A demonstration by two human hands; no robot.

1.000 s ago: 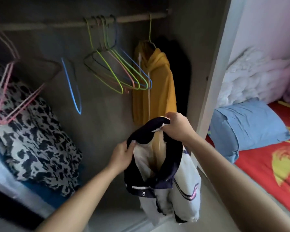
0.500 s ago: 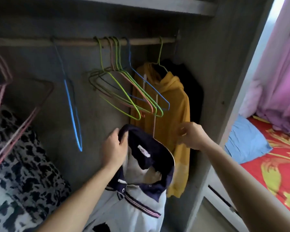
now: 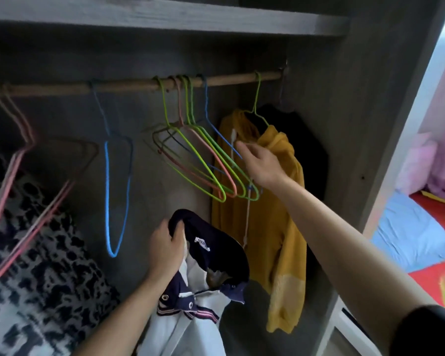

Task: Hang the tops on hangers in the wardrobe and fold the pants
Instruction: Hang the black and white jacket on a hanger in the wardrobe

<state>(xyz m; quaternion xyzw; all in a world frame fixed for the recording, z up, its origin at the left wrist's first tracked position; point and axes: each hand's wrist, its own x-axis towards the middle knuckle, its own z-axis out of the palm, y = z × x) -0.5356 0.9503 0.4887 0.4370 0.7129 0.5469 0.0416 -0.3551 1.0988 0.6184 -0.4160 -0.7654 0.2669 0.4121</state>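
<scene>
The top (image 3: 216, 255), white with a navy collar, hung low in front of the open wardrobe (image 3: 344, 124), below the rail (image 3: 129, 84) and just beside the yellow hoodie (image 3: 280, 227). On my screen the change was plain. A second earlier both hands had held the collar between them, but now the left hand (image 3: 165, 253) alone gripped it, fingers curled round the navy edge, and the rest of the cloth drooped under it. The right hand (image 3: 261, 163) had let go and risen to the bunch of bare hangers (image 3: 203, 160) on the rail. Its fingers were stretched forward and loose, with the tips at the wire of the blue hanger (image 3: 216, 129) on the near side of the bunch. I saw nothing closed inside that hand, and I could not tell whether a fingertip actually touched the wire. I judged that the work had passed from readying the collar to fetching a hanger. The top was not yet hung, and with one hand holding it the neck opening could sag shut before the hanger reached it.
</scene>
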